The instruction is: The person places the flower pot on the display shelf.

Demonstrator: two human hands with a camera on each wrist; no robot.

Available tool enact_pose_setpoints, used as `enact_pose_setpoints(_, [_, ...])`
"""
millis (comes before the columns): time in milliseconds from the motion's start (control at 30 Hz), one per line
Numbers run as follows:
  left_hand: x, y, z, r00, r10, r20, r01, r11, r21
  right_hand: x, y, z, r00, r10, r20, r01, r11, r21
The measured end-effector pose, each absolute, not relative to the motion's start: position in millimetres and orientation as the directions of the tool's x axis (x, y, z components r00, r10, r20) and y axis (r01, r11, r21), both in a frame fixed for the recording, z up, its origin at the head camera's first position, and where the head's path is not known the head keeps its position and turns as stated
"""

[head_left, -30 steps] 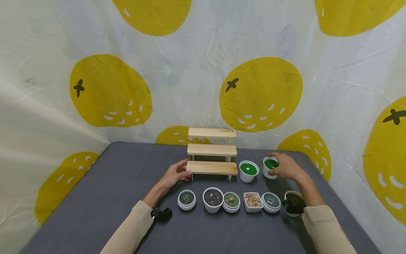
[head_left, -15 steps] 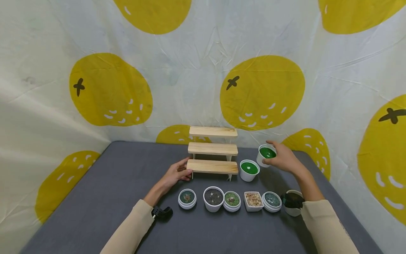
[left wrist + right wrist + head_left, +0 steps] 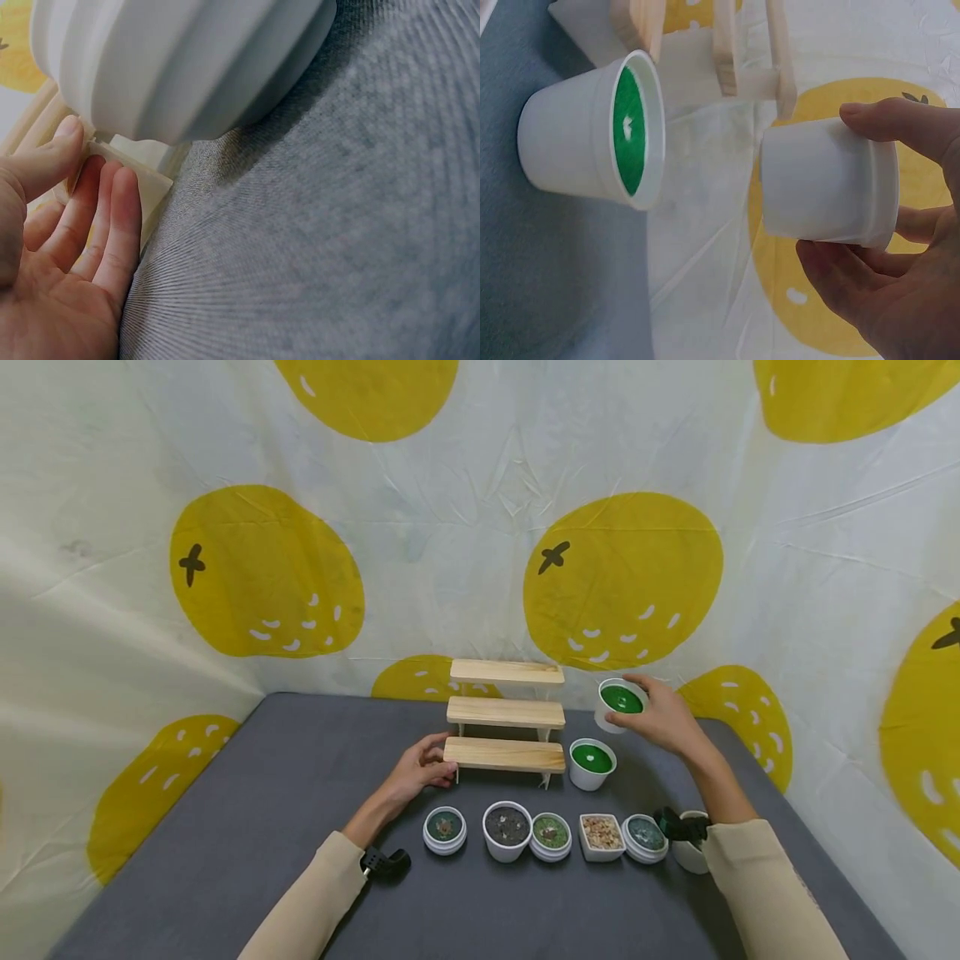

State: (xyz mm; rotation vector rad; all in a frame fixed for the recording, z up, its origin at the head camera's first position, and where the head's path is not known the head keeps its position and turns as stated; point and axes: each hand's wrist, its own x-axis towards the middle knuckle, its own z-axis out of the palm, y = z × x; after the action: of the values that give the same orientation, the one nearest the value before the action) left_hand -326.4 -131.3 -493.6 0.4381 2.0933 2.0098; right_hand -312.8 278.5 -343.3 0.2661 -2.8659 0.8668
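My right hand (image 3: pixel 660 714) holds a white pot with a green filling (image 3: pixel 621 700) by its rim, raised above the table at the right of the stand. In the right wrist view, thumb and fingers span the side of this pot (image 3: pixel 821 180). A second white pot with green inside (image 3: pixel 592 760) stands on the table just right of the three-tier wooden shelf stand (image 3: pixel 504 754). At the stand's left end my left hand (image 3: pixel 412 772) grips the lowest tier. The left wrist view shows its thumb and fingers (image 3: pixel 124 217) about the stand's corner.
In front of the stand lies a row of small pots: a dark green round one (image 3: pixel 445 829), a grey-filled one (image 3: pixel 507 828), a mossy one (image 3: pixel 551 835), a square one with pebbles (image 3: pixel 602 837) and a blue-grey one (image 3: pixel 645 837). Another pot (image 3: pixel 692 856) is partly behind my right wrist.
My right hand has lifted the green-filled pot off the table and carried it up and left towards the stand. The left hand has stayed at the stand's left end.
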Motion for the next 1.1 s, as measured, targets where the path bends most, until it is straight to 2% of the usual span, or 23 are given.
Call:
enact_pose_setpoints(200, [-326.9,-131.8,-492.8,-0.93,0.361,0.067,0.077,0.013,0.997,-316.5,271.3,-338.6,-0.977,-0.1,0.19,-0.188,0.827,-0.53])
enact_pose_setpoints(467, [-328.1,-132.1,-494.1,-0.933,0.354,0.067,0.076,0.012,0.997,-319.6,261.0,-330.1,-0.965,-0.094,0.244,-0.224,0.779,-0.586])
enact_pose_setpoints(1100, [-326.1,-132.6,-494.6,-0.937,0.343,0.061,0.074,0.025,0.997,-332.2,231.6,-315.9,-0.96,-0.2,0.197,-0.276,0.549,-0.789])
